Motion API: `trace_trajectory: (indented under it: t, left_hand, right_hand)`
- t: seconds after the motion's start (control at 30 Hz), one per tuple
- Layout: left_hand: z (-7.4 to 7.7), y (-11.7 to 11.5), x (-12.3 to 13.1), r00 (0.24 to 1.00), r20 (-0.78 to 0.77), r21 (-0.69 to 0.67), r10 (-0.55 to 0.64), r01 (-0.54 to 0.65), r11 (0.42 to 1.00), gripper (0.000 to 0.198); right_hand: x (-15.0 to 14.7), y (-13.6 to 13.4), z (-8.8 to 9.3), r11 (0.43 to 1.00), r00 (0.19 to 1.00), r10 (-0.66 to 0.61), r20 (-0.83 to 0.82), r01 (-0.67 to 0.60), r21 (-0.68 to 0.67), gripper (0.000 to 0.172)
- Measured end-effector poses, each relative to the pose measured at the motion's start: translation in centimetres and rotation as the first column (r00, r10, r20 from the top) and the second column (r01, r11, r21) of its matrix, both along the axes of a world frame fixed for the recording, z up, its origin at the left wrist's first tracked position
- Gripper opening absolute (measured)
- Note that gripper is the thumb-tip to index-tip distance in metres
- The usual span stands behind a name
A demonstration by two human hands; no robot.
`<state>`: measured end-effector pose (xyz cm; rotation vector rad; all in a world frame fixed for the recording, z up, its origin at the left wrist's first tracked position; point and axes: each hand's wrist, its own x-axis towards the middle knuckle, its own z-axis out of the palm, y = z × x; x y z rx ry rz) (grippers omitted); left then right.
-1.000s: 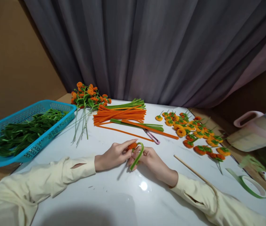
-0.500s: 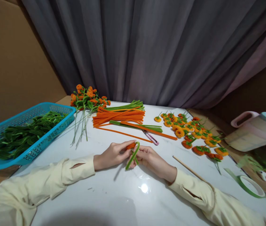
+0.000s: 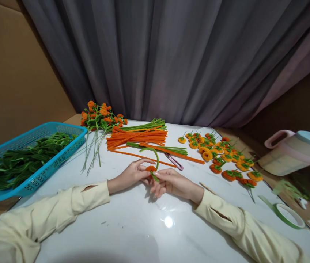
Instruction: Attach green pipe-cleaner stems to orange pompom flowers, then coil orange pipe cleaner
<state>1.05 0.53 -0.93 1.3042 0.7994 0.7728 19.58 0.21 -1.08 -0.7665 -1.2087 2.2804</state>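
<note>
Between my hands, over the white table, is a small orange pipe-cleaner flower [image 3: 151, 168]. My left hand [image 3: 133, 176] pinches the flower from the left, thumb and forefinger on it. A green pipe cleaner [image 3: 157, 157] loops up from the flower's underside and curves over to the left. My right hand [image 3: 173, 182] closes thumb and forefinger on the green pipe cleaner near the flower's base; its other fingers are loosely curled below. Beyond the hands lie orange pipe cleaners [image 3: 138, 138], green pipe cleaners [image 3: 146, 125] and pink scissors [image 3: 174, 162].
A blue basket [image 3: 34, 182] of green leaves [image 3: 26, 159] stands left. Stemmed orange flowers [image 3: 100, 113] lie at the back left. Several finished flower heads [image 3: 227, 157] spread at right, near green tape [image 3: 290, 215], a wooden stick [image 3: 207, 187] and a pitcher [image 3: 294, 153].
The green pipe cleaner, crossed in front of the flower and hanging down before, now arcs upward above it. The flower has been turned in my fingers. My view has shifted slightly.
</note>
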Motion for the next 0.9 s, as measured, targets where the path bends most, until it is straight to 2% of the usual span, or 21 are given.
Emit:
trace_trajectory:
  t: [0.07, 0.17, 0.37, 0.9]
  left_hand:
    - [0.2, 0.7, -0.2, 0.997, 0.067, -0.144, -0.034, 0.043, 0.989, 0.045]
    - [0.2, 1.4, -0.6, 0.992, 0.098, -0.222, -0.084, 0.104, 0.969, 0.037]
    - [0.0, 1.8, -1.0, 0.979, 0.09, -0.225, -0.183, 0.199, 0.954, 0.03]
    - [0.1, 1.9, -1.1, 0.969, 0.093, -0.216, -0.229, 0.244, 0.945, 0.033]
  right_hand:
    - [0.3, 0.4, 0.0, 0.998, 0.998, 0.067, -0.002, -0.067, -0.012, 0.036]
    - [0.5, 0.6, 0.0, 0.994, 0.993, 0.113, -0.012, -0.113, -0.004, 0.032]
    - [0.6, 0.5, 0.1, 0.99, 0.989, 0.144, -0.014, -0.144, 0.003, 0.027]
    - [0.6, 0.5, 0.0, 0.985, 0.984, 0.173, -0.033, -0.173, 0.009, 0.027]
